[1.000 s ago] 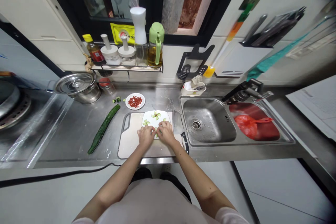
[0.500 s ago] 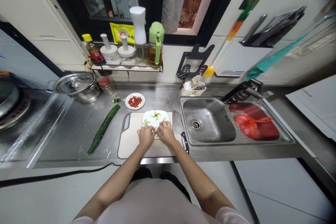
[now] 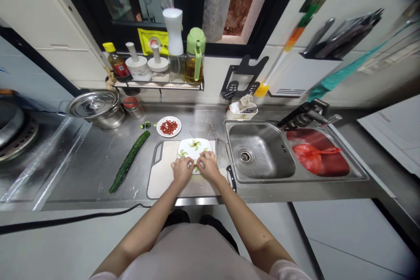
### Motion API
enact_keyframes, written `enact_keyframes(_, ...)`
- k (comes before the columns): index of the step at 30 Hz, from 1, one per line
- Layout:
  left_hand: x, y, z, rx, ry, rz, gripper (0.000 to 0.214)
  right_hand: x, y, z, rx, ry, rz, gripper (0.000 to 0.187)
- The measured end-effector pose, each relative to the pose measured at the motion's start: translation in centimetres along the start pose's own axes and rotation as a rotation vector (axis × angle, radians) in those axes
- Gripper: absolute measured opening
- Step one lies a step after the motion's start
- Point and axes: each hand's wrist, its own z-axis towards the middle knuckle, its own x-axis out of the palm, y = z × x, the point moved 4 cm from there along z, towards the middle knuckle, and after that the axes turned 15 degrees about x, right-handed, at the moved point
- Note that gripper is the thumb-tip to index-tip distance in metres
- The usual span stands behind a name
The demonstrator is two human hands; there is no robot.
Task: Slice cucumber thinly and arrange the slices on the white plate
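A white plate lies on the pale cutting board, with thin green-edged cucumber slices set in flower shapes, the back one with a red centre. At the plate's near edge my left hand and my right hand face each other, fingertips bent in and nearly meeting over another group of slices. Both hands are closed in a pinch; what lies between the fingertips is too small to make out. Behind the board stands a small white dish of red bits, which look like dried berries.
A whole cucumber lies left of the board, with cucumber end pieces behind it. At the board's right side rests a knife. Further right is a double sink with a red bag. A steel pot stands back left.
Almost nothing differs. Both hands keep their place at the near edge of the plate, with only slight finger movement.
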Motion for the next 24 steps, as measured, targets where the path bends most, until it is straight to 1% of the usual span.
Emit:
enact_keyframes(8,0.1,0.0,-0.1,-0.002,0.009,0.017,0.015,0.4,0.5,-0.1,-0.033,0.007,-0.025,0.009)
enact_keyframes(13,0.0,0.0,-0.1,-0.004,-0.002,0.006,0.015,0.3,0.6,-0.1,-0.025,0.018,-0.040,0.008)
enact_keyframes(20,-0.7,0.3,-0.1,-0.021,-0.043,-0.027,0.015,-1.1,0.3,0.0,0.040,-0.034,0.031,0.010)
enact_keyframes(24,-1.1,0.7,-0.6,-0.035,-0.096,-0.054,0.017,-2.4,-0.4,-0.1,0.099,-0.110,0.090,0.013)
